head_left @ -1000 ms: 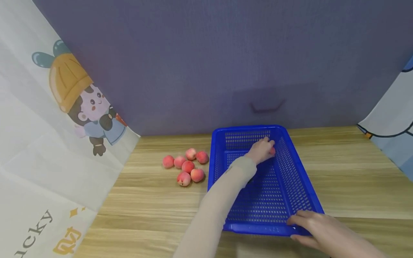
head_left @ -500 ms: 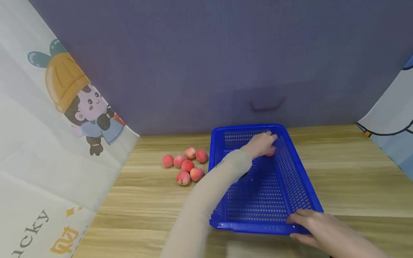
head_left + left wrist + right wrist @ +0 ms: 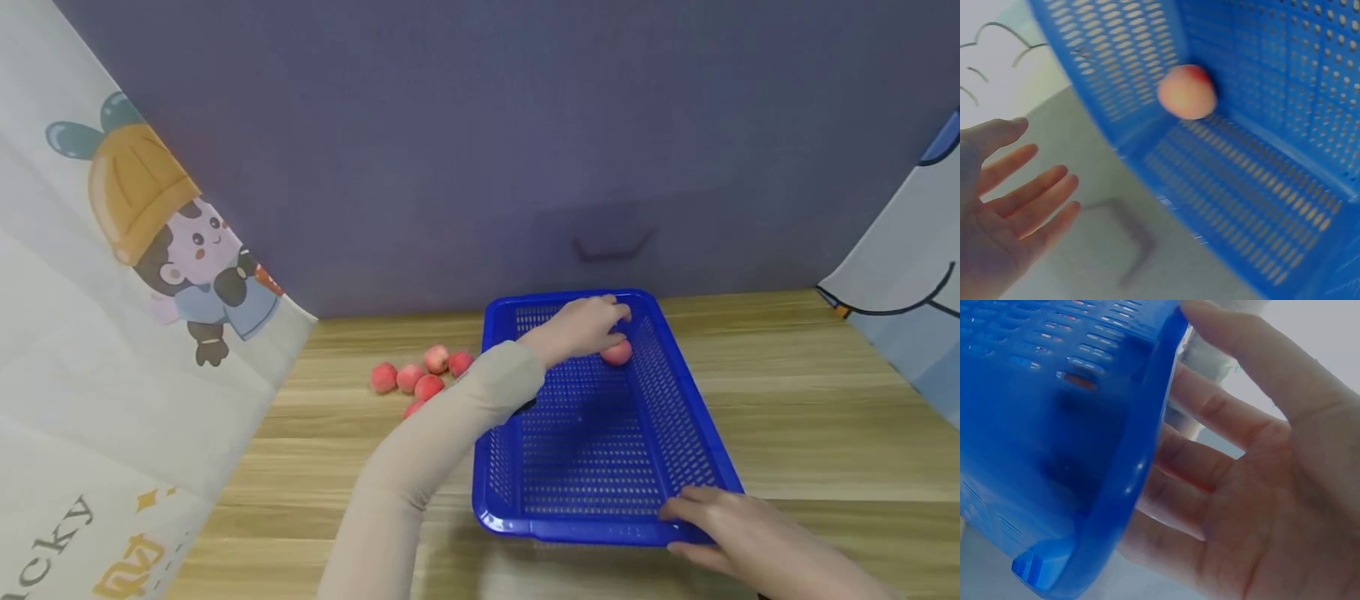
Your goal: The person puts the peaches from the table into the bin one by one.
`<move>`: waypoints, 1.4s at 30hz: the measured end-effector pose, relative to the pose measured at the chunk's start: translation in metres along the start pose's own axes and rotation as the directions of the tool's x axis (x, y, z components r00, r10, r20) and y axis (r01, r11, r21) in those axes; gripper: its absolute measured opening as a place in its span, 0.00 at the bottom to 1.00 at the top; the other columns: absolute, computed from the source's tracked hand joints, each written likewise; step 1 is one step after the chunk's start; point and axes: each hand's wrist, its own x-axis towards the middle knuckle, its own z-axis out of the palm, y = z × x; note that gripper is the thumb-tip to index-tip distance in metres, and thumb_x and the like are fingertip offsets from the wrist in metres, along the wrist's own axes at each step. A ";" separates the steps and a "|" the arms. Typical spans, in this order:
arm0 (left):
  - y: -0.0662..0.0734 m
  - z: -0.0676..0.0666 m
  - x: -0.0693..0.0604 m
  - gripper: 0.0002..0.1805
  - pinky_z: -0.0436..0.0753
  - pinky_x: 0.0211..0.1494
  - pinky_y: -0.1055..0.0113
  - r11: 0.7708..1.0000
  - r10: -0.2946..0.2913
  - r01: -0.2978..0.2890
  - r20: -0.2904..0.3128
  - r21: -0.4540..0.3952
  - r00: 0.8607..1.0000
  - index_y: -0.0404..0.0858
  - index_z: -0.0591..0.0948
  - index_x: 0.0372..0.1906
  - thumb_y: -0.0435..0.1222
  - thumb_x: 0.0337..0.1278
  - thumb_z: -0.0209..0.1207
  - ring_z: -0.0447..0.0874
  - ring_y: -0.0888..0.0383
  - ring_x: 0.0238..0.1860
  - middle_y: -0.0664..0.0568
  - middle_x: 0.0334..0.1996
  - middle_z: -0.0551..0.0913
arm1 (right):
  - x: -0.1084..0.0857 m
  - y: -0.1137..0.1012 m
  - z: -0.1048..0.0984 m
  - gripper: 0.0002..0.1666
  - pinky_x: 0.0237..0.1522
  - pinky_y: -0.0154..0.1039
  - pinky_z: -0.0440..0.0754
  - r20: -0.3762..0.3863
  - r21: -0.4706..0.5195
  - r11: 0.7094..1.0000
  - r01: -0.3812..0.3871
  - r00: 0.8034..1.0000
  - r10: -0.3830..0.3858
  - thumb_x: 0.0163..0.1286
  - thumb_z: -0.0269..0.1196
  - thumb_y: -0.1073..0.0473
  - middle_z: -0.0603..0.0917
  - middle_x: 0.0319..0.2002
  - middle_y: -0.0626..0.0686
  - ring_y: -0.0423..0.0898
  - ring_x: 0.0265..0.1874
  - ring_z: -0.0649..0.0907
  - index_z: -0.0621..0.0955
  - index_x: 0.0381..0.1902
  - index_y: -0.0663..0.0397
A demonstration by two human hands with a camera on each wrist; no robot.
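My left hand (image 3: 585,325) is over the far part of a blue plastic basket (image 3: 504,527), its fingers loosely spread and holding nothing. Just beyond its fingertips, one red-and-yellow apple (image 3: 617,353) lies in the basket's far right corner. The left wrist view shows that apple (image 3: 1186,92) apart from the fingers of the left hand (image 3: 1022,206). My right hand (image 3: 723,527) grips the basket's rim at the near right corner. In the right wrist view, the right hand (image 3: 1235,469) has its thumb and fingers on either side of that rim (image 3: 1138,462).
Several more apples (image 3: 409,378) sit in a group on the wooden table (image 3: 300,508), left of the basket, partly hidden by the left forearm. A dark grey panel (image 3: 420,167) rises behind the table. A white printed sheet (image 3: 67,358) borders the left side.
My left hand has let go of the apple and drawn back to the left. The apple stays in the basket's far right corner. My right hand keeps its grip on the rim.
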 end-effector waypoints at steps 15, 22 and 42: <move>0.017 -0.036 -0.105 0.16 0.74 0.44 0.69 0.968 0.243 -0.231 -0.133 0.097 0.961 0.43 0.77 0.49 0.43 0.57 0.52 0.75 0.61 0.42 0.54 0.41 0.77 | -0.013 -0.040 0.027 0.18 0.28 0.43 0.79 -0.061 -0.021 0.999 -0.033 0.998 0.032 0.56 0.58 0.42 0.81 0.32 0.46 0.46 0.31 0.81 0.80 0.36 0.47; 0.003 -0.044 -0.140 0.16 0.74 0.44 0.67 0.977 0.214 -0.202 -0.225 0.074 0.951 0.41 0.77 0.47 0.42 0.55 0.54 0.77 0.59 0.40 0.53 0.40 0.78 | -0.013 -0.041 0.026 0.19 0.29 0.46 0.79 -0.036 0.006 0.998 -0.056 0.998 0.056 0.57 0.57 0.41 0.81 0.34 0.47 0.49 0.32 0.81 0.80 0.37 0.48; -0.051 -0.008 -0.201 0.13 0.78 0.36 0.64 0.984 0.159 -0.179 -0.481 0.004 0.862 0.34 0.80 0.39 0.36 0.46 0.62 0.78 0.57 0.28 0.48 0.32 0.80 | -0.012 -0.041 0.026 0.19 0.29 0.46 0.79 -0.041 0.006 0.998 -0.057 0.998 0.058 0.57 0.57 0.41 0.80 0.34 0.48 0.51 0.33 0.80 0.80 0.37 0.49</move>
